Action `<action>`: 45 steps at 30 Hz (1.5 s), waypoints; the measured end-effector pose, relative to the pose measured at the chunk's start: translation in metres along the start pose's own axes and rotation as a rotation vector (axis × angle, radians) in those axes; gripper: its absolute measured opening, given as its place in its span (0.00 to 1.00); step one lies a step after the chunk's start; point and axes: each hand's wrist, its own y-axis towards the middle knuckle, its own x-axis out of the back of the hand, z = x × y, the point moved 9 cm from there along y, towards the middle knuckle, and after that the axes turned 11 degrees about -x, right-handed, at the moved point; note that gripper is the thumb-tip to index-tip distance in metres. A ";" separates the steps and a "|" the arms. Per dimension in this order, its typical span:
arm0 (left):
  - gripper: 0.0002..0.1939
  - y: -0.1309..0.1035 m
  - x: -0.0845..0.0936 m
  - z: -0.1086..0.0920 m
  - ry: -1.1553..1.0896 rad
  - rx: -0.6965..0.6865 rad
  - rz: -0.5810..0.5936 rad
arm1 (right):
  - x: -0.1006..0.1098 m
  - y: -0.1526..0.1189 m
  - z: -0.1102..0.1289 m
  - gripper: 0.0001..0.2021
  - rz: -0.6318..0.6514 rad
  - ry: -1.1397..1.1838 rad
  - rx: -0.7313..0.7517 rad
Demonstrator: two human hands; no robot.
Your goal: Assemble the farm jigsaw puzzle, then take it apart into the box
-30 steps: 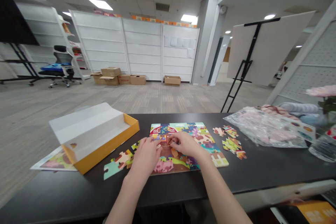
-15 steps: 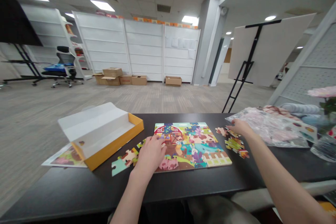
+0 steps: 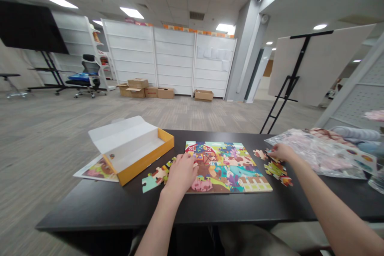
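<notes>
A colourful farm jigsaw puzzle (image 3: 229, 168) lies flat on the dark table, its pieces joined into a rectangle. My left hand (image 3: 183, 172) rests palm down over its left edge, fingers stretched out and hiding part of the picture. Beside that hand, loose puzzle pieces (image 3: 152, 181) lie partly under my wrist. Right of the puzzle, my right hand (image 3: 282, 153) has its fingertips pinched on a puzzle piece (image 3: 273, 156), mostly covered by the fingers. Another cluster of loose pieces (image 3: 277, 171) sits just below this hand.
An open yellow box (image 3: 147, 160) with a white lid stands at the left, over a printed picture sheet (image 3: 99, 169). Clear plastic bags (image 3: 318, 154) lie at the right, near a glass vase (image 3: 377, 182). The dark table's (image 3: 120, 216) front edge runs before me.
The camera has turned left and slightly up, so everything sits further right in view. Both hands stay at nearly the same places on the table, the right fingers still at the loose pieces.
</notes>
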 end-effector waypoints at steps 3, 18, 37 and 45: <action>0.14 -0.004 0.013 0.002 -0.009 0.008 -0.050 | -0.002 0.002 -0.005 0.09 0.053 -0.027 -0.043; 0.12 -0.023 0.038 0.027 -0.027 0.094 -0.099 | 0.045 -0.025 0.010 0.10 0.102 0.134 -0.038; 0.12 -0.011 0.020 0.029 0.040 0.148 -0.003 | -0.034 -0.166 0.314 0.14 0.703 0.807 0.602; 0.12 -0.004 0.009 0.021 0.033 0.075 0.017 | -0.060 -0.149 0.298 0.12 0.690 0.817 0.538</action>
